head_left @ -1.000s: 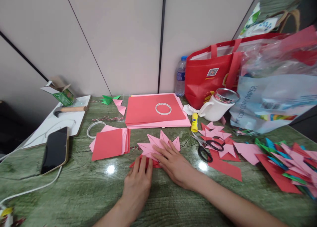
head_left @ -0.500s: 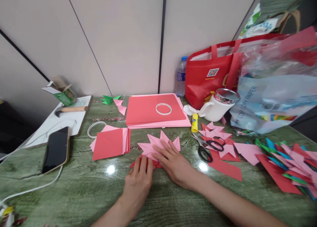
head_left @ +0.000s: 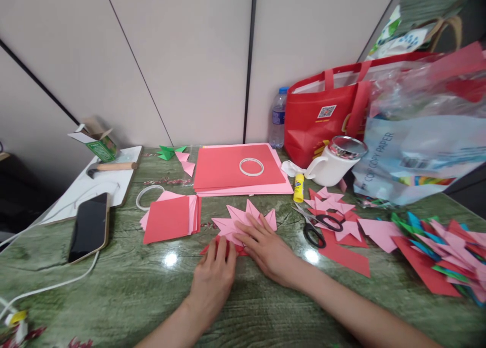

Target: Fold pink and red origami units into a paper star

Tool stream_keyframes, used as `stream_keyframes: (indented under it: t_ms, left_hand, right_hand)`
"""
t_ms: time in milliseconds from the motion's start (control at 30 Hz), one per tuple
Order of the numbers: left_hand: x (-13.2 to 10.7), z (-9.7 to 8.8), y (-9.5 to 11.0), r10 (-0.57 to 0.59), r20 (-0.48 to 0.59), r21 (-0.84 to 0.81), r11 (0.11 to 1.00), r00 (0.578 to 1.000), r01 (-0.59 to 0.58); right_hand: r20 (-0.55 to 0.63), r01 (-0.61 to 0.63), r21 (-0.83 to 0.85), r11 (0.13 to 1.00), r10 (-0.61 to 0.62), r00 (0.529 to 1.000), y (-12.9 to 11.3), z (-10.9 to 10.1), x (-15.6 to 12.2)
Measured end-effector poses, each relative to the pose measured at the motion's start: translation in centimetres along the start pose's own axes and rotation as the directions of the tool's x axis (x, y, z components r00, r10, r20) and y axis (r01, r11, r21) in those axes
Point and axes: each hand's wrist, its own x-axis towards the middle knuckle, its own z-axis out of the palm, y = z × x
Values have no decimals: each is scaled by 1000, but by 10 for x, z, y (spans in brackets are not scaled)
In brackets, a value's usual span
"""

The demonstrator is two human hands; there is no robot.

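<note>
In front of me on the table lies a pink folded-paper piece with several points (head_left: 232, 225). My right hand (head_left: 268, 246) rests flat across its right side, fingers stretched out and a little apart. Under its near edge shows red folded paper (head_left: 208, 247). My left hand (head_left: 214, 272) has its fingers bent down on this red paper, gripping it against the table; the thumb is hidden. Left of the hands sits a stack of red and pink paper squares (head_left: 167, 219). To the right, black-handled scissors (head_left: 315, 234) lie by pink and red paper pieces (head_left: 330, 203).
Large red and pink sheets (head_left: 220, 168) lie at the back under a tape roll (head_left: 251, 160). A glue stick (head_left: 298, 188), white mug (head_left: 328, 168), bottle (head_left: 278, 120) and red bag (head_left: 309, 120) stand right. A phone (head_left: 89, 226) and hammer (head_left: 116, 166) lie left; coloured paper pieces (head_left: 448, 252) lie far right.
Both hands stay on the papers, with hardly any movement. The view has shifted very slightly, so the things on the left sit a little further right.
</note>
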Motion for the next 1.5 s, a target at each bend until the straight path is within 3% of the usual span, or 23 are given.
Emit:
stream_keyframes:
  t_ms: [367, 600, 900, 1233, 1500]
  left_hand:
    - [13, -7, 3, 32, 90, 1, 999, 995, -32]
    - [19, -12, 8, 25, 158, 93, 995, 987, -40]
    - [22, -19, 12, -11, 224, 17, 1000, 974, 8]
    - [22, -29, -19, 84, 337, -178, 984, 938, -24]
    - [15, -17, -36, 149, 230, -297, 952, 962, -76]
  right_hand:
    - [-19, -18, 63, 998, 19, 1000, 1, 1, 1]
    - [-6, -22, 94, 995, 23, 1000, -1, -3, 1]
    - [-2, -80, 101, 992, 80, 997, -3, -2, 3]
    - [-13, -23, 48, 999, 24, 1000, -4, -5, 2]
    - [-4, -46, 65, 997, 46, 999, -6, -5, 4]
